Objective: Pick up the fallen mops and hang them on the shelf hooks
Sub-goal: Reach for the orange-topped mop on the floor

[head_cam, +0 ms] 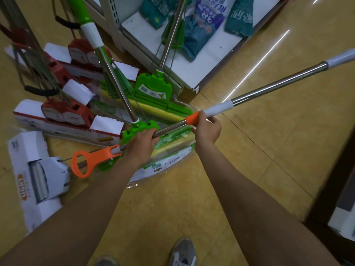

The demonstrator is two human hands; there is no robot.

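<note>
Bare left hand (141, 143), right hand (208, 129), each grip tight round smooth steel mop pole (269, 89) with orange collar (192, 119)

Floor (269, 150): glossy tan tiles, faintly mottled, running under everything in sight.
Joint (259, 147): one thin dark line crossing the tiles on a slant, from near the shelf's corner down towards the right.
Light: dim and warm overall; long pale streaks (263, 58) lie reflected on the tiles just right of the shelf, all slanting the same way.
Shelf unit (201, 68): white, with a low flat base deck and a pale metal edge, its corner pointing towards where I stand.
Upright (113, 14): a grey perforated post at the deck's back left.
Right edge: a dark brown frame (326, 198) of some furniture, too cropped to tell what.
</note>
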